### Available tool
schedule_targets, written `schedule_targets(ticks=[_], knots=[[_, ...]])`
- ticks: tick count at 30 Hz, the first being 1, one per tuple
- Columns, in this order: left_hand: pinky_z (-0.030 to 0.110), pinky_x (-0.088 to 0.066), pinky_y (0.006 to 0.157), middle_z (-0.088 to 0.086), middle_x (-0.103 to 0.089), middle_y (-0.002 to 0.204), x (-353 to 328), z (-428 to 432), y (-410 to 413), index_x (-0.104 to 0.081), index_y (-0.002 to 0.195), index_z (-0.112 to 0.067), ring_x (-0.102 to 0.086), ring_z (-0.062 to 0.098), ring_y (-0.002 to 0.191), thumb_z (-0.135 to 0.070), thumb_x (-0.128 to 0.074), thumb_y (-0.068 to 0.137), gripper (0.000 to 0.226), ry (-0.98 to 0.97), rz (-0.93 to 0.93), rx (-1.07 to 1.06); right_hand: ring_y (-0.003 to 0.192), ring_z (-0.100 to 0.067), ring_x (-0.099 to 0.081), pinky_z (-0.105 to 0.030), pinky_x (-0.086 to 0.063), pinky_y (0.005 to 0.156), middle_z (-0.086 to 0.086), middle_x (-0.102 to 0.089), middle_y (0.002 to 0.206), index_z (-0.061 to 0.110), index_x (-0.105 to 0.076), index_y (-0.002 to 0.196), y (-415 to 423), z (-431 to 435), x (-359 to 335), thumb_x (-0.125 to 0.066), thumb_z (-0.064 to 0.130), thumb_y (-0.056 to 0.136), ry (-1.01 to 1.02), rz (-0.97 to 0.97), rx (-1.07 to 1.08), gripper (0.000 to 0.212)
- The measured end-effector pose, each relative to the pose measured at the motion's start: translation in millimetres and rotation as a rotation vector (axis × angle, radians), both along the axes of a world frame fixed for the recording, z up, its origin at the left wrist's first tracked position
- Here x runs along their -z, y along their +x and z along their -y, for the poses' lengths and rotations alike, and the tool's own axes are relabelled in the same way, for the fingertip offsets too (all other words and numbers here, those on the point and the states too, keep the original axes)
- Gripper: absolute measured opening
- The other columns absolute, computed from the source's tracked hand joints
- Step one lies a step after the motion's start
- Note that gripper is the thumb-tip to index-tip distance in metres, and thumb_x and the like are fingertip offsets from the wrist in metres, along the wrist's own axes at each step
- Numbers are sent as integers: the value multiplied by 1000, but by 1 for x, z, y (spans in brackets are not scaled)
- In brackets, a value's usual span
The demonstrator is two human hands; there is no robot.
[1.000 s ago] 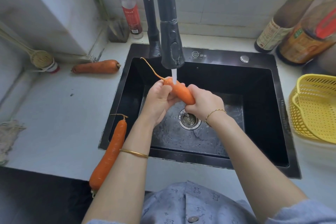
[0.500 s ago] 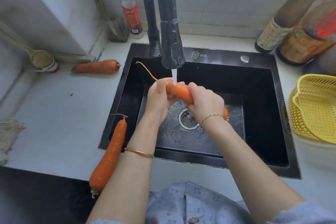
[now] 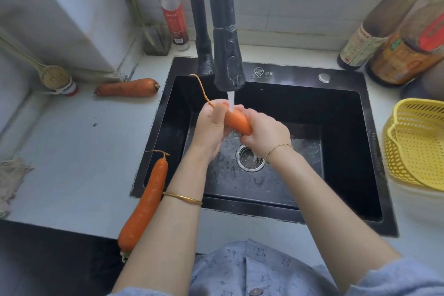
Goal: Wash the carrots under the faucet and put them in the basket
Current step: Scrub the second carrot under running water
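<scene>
Carrot (image 3: 236,120) gripped by both hands over sink (image 3: 341,113), basket (image 3: 418,144) aside.

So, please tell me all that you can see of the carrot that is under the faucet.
The carrot is orange, smooth and looks wet. A long thin root tail curls up from it to the left. It is held slanting over the sink, and only its middle shows. The left hand grips the tail end and the right hand grips the thick end. Water from the faucet falls on its upper part.
</scene>
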State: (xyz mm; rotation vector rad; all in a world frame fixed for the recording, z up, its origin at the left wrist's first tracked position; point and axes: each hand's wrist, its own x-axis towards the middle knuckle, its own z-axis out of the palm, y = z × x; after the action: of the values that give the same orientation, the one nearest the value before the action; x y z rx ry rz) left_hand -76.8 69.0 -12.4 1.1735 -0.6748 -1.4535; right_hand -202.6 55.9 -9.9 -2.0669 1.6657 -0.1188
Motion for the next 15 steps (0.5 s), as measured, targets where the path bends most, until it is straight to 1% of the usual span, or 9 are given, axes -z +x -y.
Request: schedule_targets(ticks=[1,3,5,7,8,10,12,13,15], knots=[[29,-59,73,10,-71,94,1,1,-1,-52,97,-10,-68,13,80,-21,-48,78,23,-2,11,-19,96,-30,-60,-31,-37,68,-2,-59,103,26,-49,122,1,-1,2,-59,25,83,-29,-14,14,40],[29,-58,72,12,-69,98,1,2,-1,-50,101,-6,-69,12,81,-18,-48,82,22,-1,-11,7,95,-30,-60,-31,-36,66,-1,-58,100,25,-49,121,1,-2,3,-57,24,84,-31,-4,29,38],[29,-58,77,16,-66,108,2,1,3,-45,113,0,-68,18,94,-5,-41,94,20,7,-71,75,97,-28,-59,-29,-34,65,0,-60,101,27,-49,124,-2,-2,3,-57,23,84,24,34,31,41],[29,-57,83,19,-63,116,5,-2,6,-41,120,0,-66,22,104,4,-32,97,25,3,-101,118,98,-27,-59,-28,-34,65,0,-63,104,28,-49,125,-4,-2,2,-58,23,83,44,53,34,43],[30,-56,84,20,-63,118,5,-2,6,-40,122,0,-65,23,106,4,-31,97,26,-4,-95,122,98,-27,-59,-28,-34,65,0,-63,103,28,-50,124,-5,-2,2,-58,23,83,37,51,34,42],[30,-57,85,20,-64,116,5,-3,3,-41,121,0,-65,21,104,-2,-39,94,27,-15,-83,98,97,-28,-59,-29,-34,65,0,-61,101,27,-49,124,-3,-3,1,-57,23,84,5,21,31,41],[32,-58,83,20,-67,110,5,-2,0,-44,116,0,-67,21,98,-11,-46,82,35,-10,-99,41,97,-29,-60,-30,-36,67,-1,-58,101,28,-46,129,-1,-5,0,-57,25,86,-41,-19,36,44],[33,-58,82,20,-68,108,4,0,-1,-45,113,-1,-67,21,95,-13,-47,78,37,-3,-115,15,97,-30,-60,-31,-37,67,-1,-59,103,30,-45,131,0,-5,0,-56,26,87,-60,-32,40,46],[33,-58,82,19,-68,107,3,1,1,-45,111,-1,-67,22,96,-13,-47,78,35,0,-154,16,97,-29,-60,-30,-36,66,-1,-60,105,31,-45,131,0,-4,-1,-56,25,86,-69,-23,48,47]])
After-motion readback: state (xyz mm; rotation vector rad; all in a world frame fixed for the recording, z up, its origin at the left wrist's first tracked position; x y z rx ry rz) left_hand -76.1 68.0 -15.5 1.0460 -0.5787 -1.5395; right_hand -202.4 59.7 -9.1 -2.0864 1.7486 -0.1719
